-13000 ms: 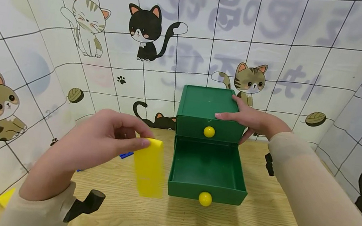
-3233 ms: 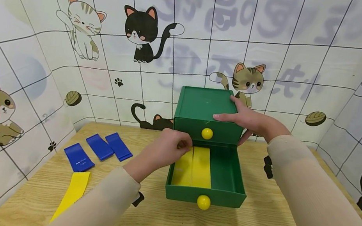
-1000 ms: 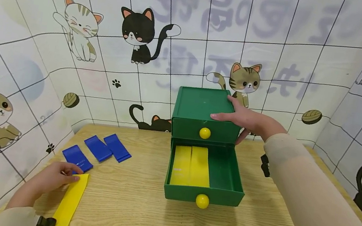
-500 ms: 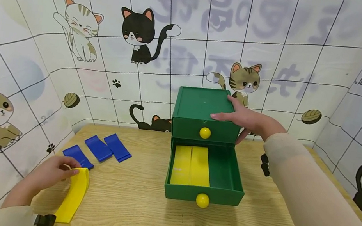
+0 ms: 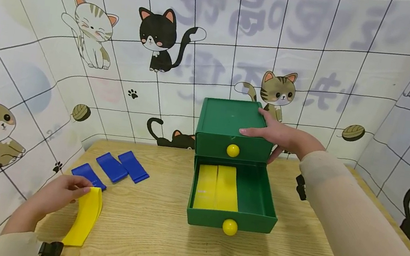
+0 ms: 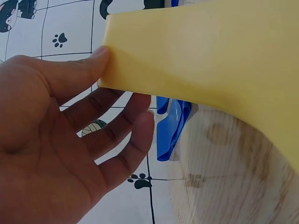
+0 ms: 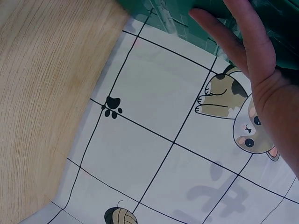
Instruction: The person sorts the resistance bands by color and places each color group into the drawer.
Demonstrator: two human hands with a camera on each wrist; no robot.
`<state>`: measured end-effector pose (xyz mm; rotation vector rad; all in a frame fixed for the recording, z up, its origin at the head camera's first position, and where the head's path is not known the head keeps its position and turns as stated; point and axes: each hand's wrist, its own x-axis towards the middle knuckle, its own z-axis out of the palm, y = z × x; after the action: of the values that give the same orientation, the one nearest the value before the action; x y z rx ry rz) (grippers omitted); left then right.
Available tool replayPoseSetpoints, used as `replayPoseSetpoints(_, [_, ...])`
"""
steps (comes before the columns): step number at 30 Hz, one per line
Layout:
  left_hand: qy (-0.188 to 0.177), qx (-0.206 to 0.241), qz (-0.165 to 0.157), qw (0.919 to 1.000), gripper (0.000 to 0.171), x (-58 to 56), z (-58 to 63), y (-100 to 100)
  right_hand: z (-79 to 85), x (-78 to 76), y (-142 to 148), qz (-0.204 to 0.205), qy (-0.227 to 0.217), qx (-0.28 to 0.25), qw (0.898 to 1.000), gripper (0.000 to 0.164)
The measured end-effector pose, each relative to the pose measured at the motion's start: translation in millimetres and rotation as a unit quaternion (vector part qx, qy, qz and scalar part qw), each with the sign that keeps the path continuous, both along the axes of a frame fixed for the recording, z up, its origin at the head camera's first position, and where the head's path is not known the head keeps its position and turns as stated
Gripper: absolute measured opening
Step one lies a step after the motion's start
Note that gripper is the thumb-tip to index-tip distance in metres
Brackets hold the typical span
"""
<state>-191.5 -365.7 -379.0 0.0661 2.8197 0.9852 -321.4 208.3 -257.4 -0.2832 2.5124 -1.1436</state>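
My left hand (image 5: 57,194) pinches the far end of a yellow resistance band (image 5: 85,218) between thumb and fingers. That end is raised, and the band curves down to the table toward me. In the left wrist view the thumb lies on the yellow band (image 6: 187,51), the other fingers spread below. My right hand (image 5: 276,134) rests spread over the right edge of a green two-drawer cabinet (image 5: 231,116), some fingers down its side. The lower drawer (image 5: 259,194) is pulled out, with two yellow bands (image 5: 216,188) lying side by side in its left part.
Three folded blue bands (image 5: 112,168) lie at the table's back left, the nearest partly behind my left hand. Yellow ball knobs (image 5: 230,227) front both drawers. A cat-patterned wall covering (image 5: 213,75) closes off the back and sides of the wooden table (image 5: 155,236).
Earlier my left hand was at the drawer, where two yellow bands now lie. It then moved left to the remaining yellow band and lifted its far end. My right hand stayed on the cabinet.
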Motion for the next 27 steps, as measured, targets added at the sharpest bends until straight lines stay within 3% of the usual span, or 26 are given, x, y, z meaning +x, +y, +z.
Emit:
replayPoseSetpoints(6, [0.045, -0.028, -0.008, 0.9986, 0.028, 4.6, 13.8, 10, 0.1, 0.4, 0, -0.002, 0.001, 0.003, 1.000, 0.125])
replayPoseSetpoints(13, [0.107, -0.051, -0.029, 0.9925, 0.029, 8.1, 49.2, 36, 0.5, 0.4, 0, -0.003, 0.002, 0.002, 1.000, 0.125])
replayPoseSetpoints(21, [0.164, -0.049, -0.065, 0.9831, 0.023, 0.7, 91.9, 81, 0.4, -0.6, 0, 0.000, 0.002, 0.000, 1.000, 0.125])
replayPoseSetpoints(27, [0.169, -0.032, -0.092, 0.9808, 0.021, -3.0, 116.9, 123, -0.8, -1.3, 1, -0.003, 0.001, 0.000, 1.000, 0.125])
